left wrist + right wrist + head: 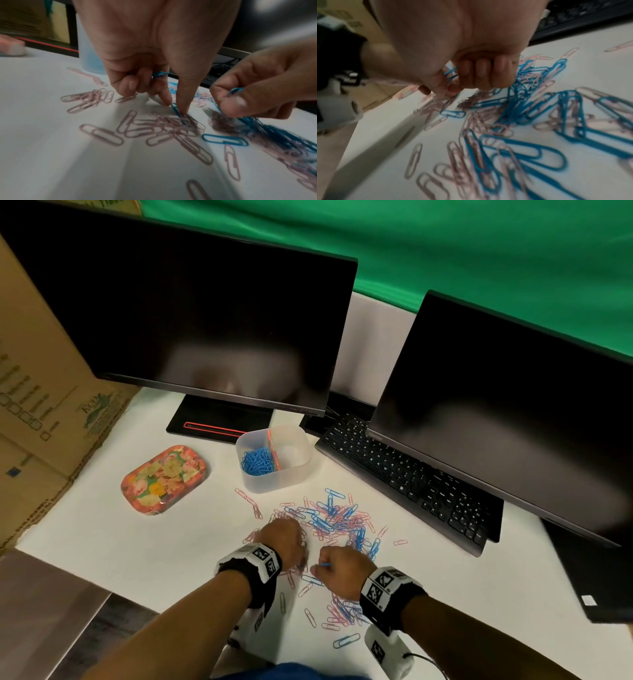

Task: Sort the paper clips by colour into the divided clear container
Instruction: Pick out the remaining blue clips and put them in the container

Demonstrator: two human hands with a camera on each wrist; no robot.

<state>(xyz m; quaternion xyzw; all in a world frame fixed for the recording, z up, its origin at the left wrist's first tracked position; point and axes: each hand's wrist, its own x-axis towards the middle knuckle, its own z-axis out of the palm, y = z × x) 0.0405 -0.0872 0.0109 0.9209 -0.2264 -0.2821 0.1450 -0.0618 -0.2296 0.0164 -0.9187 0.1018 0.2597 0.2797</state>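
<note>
Even overhead light leaves the white desk [178,542] bright in the head view, soft glare smears both dark monitors [205,320], straight edges bow outward, and both wrist views are dimmer, motion-blurred, with short shadows under the hands [154,54].

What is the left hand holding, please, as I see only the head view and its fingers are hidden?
Observer: The left hand holds a blue clip in its curled fingers.
Operator: Is it reaching for another?
Observer: Yes, two fingertips touch a second clip, also blue, on the table.
Operator: And the right hand?
Observer: Its grip encloses several blue clips.
</note>
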